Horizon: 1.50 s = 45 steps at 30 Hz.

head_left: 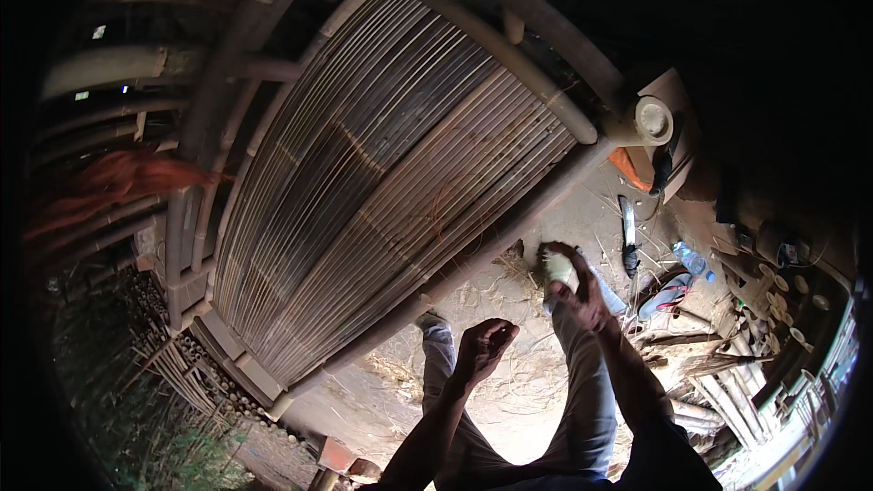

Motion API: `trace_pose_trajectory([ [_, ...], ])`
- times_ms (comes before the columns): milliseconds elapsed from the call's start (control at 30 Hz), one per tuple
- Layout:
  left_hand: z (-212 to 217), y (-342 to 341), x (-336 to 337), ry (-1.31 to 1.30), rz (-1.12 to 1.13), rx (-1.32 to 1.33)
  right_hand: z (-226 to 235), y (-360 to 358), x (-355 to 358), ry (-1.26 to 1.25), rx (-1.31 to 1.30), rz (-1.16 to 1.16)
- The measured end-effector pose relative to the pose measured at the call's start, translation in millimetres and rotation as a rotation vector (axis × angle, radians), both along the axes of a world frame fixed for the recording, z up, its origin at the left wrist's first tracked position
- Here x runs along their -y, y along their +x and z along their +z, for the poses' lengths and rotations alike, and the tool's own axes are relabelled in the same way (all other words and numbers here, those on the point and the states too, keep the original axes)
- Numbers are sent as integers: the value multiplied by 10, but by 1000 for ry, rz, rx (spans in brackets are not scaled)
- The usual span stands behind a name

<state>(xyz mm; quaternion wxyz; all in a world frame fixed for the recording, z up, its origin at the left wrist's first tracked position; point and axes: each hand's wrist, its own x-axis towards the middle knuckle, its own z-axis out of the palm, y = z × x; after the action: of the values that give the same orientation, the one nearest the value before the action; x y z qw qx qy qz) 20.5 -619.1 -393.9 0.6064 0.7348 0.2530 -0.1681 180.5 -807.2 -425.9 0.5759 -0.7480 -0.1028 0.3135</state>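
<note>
Dark right sleeve lies nearest, toward five o'clock; the right hand is closed around a pale rounded piece, which sits at about ten o'clock from the palm, between curled fingers and thumb; the left hand, at eight o'clock from the right, is loosely curled, its contents impossible to tell; a slatted bamboo bench spreads toward ten o'clock.
</note>
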Motion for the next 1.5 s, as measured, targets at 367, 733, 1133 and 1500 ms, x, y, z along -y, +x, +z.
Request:
trace_pose_trajectory([
  [367,1696,-94,-2357,-638,1045,849,624,-1320,-1207,31,-440,261],
  [733,1542,-4762,-4985,1331,1285,-348,-336,-372,-1174,-974,581,281],
  [1133,1047,-3663,-3922,504,728,-122,577,-3541,-3028,-649,313,913],
  [1500,2296,-2510,-3357,-35,-83,203,2576,-3350,-3455,129,-95,326],
])
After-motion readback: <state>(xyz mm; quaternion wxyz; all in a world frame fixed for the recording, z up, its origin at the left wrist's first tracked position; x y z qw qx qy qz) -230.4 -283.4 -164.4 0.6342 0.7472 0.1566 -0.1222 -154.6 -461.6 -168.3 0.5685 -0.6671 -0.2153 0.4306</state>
